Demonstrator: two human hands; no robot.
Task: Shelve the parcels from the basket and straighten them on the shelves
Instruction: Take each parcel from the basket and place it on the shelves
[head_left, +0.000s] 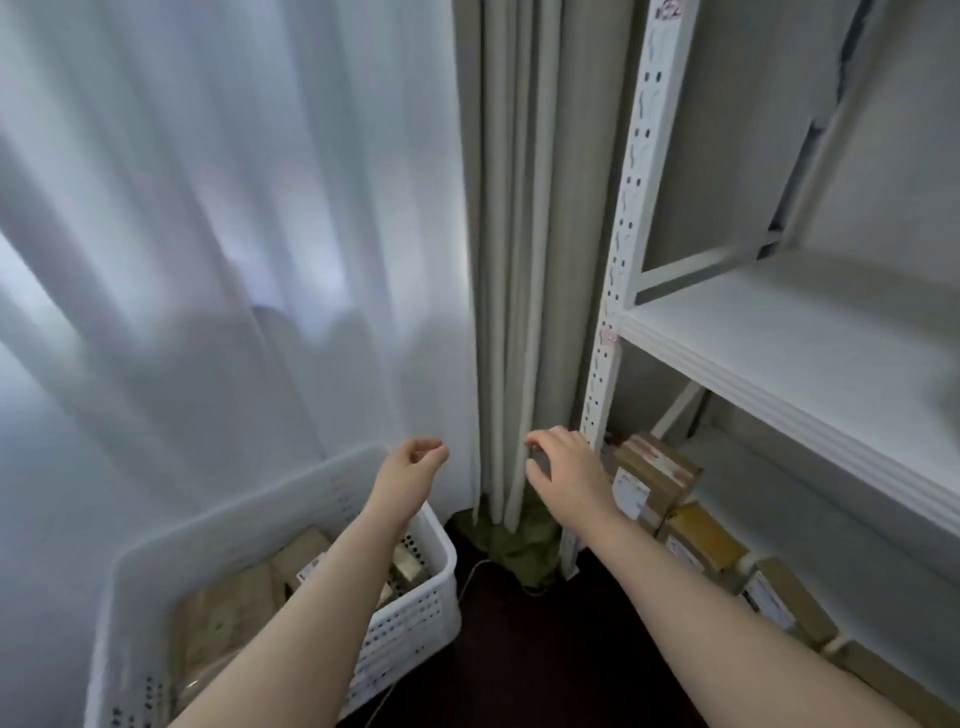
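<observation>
A white perforated basket (410, 618) stands on the floor at the lower left, with several brown cardboard parcels (234, 608) inside. My left hand (413, 465) hovers above the basket's far rim, fingers loosely curled and holding nothing. My right hand (563, 470) hangs beside the shelf post with fingers spread and empty. On the lowest shelf to the right, a row of labelled cardboard parcels (654, 475) stands on edge, running toward the lower right (779, 597). The image is blurred.
A white metal shelving unit (779, 358) fills the right side; its perforated post (618, 291) rises just past my right hand. White sheer curtains (234, 234) and beige drapes (519, 260) hang behind. A green cloth (519, 545) and a cable lie on the dark floor.
</observation>
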